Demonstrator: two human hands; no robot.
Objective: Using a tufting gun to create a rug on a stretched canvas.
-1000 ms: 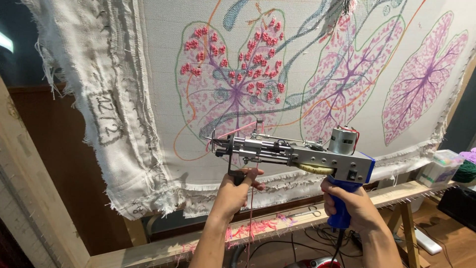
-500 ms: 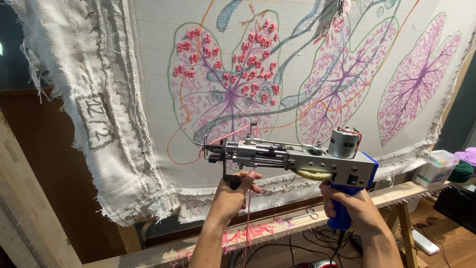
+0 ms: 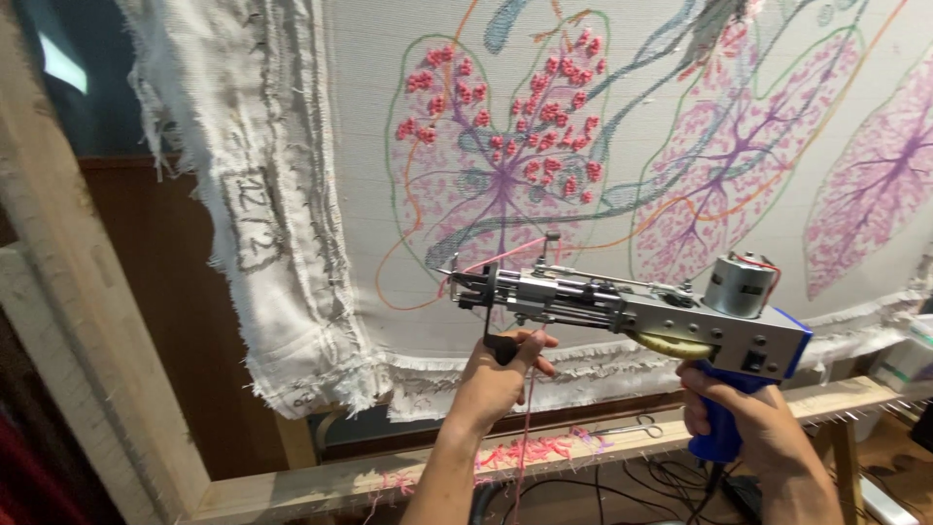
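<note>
Right hand (image 3: 753, 423): grip closed around the blue pistol handle at the rear of the tufting gun (image 3: 632, 306). Left hand (image 3: 501, 369): grip closed on the black front handle beneath the gun's nose, a pink yarn strand (image 3: 525, 428) trailing down past the knuckles. Gun held level, needle end at 9 o'clock, silver motor (image 3: 741, 285) at 3 o'clock, above the blue handle. Needle tip just off the stretched backing cloth (image 3: 680, 126), near the lower edge of the left leaf outline (image 3: 496, 165), partly filled with pink tufts. At 6 o'clock, wooden frame rail (image 3: 583, 452) carrying yarn scraps and a pair of scissors (image 3: 627, 428). At 9 o'clock, frayed cloth edge over the frame post.

Step in hand, judged: positioning the gun before a tufting pass. Next move calls for firm, square needle contact with the cloth, steady two-handed pressure and slack yarn feed.
</note>
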